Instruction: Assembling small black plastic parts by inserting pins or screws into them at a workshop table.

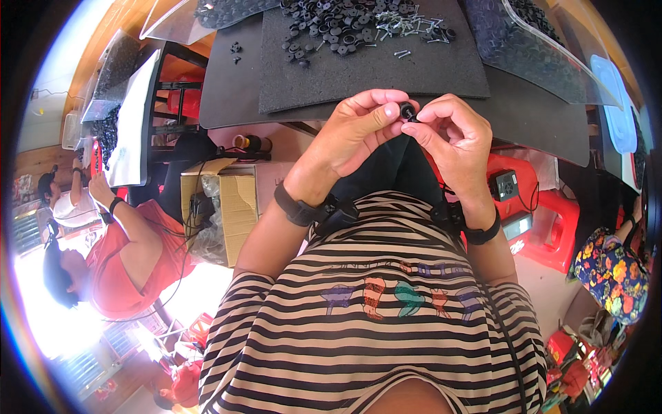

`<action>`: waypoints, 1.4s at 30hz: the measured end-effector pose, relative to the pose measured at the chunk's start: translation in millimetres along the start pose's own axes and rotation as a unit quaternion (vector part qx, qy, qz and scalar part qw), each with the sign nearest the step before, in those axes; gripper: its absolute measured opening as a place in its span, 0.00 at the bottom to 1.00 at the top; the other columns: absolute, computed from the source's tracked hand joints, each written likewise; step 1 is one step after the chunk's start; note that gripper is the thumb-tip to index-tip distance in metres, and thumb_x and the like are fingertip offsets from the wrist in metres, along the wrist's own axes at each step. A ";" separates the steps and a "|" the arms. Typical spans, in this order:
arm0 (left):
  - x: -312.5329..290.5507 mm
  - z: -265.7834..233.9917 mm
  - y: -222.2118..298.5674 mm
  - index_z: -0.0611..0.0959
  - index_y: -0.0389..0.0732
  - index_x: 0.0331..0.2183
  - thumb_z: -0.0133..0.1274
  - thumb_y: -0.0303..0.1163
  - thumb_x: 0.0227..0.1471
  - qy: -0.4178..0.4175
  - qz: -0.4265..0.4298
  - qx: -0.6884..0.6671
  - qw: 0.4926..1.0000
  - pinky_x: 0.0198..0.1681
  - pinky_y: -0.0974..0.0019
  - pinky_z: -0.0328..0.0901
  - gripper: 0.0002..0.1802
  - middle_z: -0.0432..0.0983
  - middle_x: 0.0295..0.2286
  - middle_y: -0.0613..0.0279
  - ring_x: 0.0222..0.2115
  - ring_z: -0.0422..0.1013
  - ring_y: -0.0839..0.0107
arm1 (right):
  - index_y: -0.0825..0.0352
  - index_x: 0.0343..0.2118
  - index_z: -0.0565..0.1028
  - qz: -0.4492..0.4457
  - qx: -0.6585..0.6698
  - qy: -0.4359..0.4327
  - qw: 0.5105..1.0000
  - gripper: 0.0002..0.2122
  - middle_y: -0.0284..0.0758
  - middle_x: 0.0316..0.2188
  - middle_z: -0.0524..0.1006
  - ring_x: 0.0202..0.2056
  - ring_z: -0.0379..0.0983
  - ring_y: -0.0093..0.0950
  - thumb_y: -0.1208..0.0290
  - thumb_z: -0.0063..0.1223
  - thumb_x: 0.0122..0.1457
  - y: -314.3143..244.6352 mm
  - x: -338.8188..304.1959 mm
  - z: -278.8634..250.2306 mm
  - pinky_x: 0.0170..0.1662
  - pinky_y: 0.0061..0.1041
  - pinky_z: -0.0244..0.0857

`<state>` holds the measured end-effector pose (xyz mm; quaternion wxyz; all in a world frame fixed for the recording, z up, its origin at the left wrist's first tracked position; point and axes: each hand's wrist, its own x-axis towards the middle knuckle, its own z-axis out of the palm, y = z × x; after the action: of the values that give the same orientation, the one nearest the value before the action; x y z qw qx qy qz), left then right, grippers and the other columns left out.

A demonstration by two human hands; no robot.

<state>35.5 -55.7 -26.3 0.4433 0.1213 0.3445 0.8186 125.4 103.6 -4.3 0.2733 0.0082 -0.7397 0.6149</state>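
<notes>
A small black round part (pixel 407 110) is pinched between both hands, just in front of the table's near edge. My left hand (pixel 358 131) grips its left side between thumb and forefinger. With thumb and forefinger, my right hand (pixel 458 138) holds its lower right end; the fingertips hide some of it. Beyond the hands, a dark foam mat (pixel 372 79) lies on the table. Many similar black round parts (pixel 334 31) are heaped at its far side, beside a pile of silver screws (pixel 412 24). A few loose black pieces (pixel 236 48) lie left of the mat.
Clear plastic bins (pixel 531 34) with black parts stand at the far corners. An open cardboard box (pixel 238 207) sits below on the left, and a red stool (pixel 552 228) on the right. Co-workers sit on both sides, one in a red shirt (pixel 131 255).
</notes>
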 end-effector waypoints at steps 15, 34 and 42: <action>-1.7 1.2 -2.1 0.79 0.36 0.45 0.51 0.26 0.60 -0.013 0.008 -0.003 1.000 0.48 0.67 0.71 0.12 0.77 0.43 0.54 0.41 0.74 0.70 | 0.69 0.24 0.76 0.008 -0.008 -0.003 1.000 0.10 0.28 0.22 0.75 0.23 0.68 0.14 0.77 0.70 0.45 -0.4 -1.4 -0.4 0.25 0.15 0.62; -3.1 1.1 -5.1 0.79 0.34 0.44 0.51 0.24 0.59 -0.016 0.025 0.022 0.999 0.49 0.64 0.72 0.11 0.77 0.42 0.51 0.42 0.75 0.68 | 0.69 0.24 0.76 -0.051 -0.071 -0.014 0.996 0.08 0.29 0.21 0.75 0.22 0.70 0.17 0.79 0.69 0.44 -7.0 2.1 -1.0 0.25 0.18 0.63; -3.9 0.3 -4.1 0.81 0.34 0.43 0.54 0.25 0.58 0.007 0.006 0.031 0.999 0.46 0.67 0.72 0.11 0.78 0.40 0.56 0.40 0.75 0.71 | 0.69 0.24 0.76 -0.080 -0.113 -0.038 0.990 0.09 0.31 0.21 0.74 0.20 0.70 0.20 0.81 0.68 0.43 -8.5 7.4 -5.7 0.24 0.19 0.63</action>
<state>40.5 -57.1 -28.4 0.4318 0.1311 0.3725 0.8109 124.3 109.1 7.0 0.2927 0.0595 -0.8109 0.5033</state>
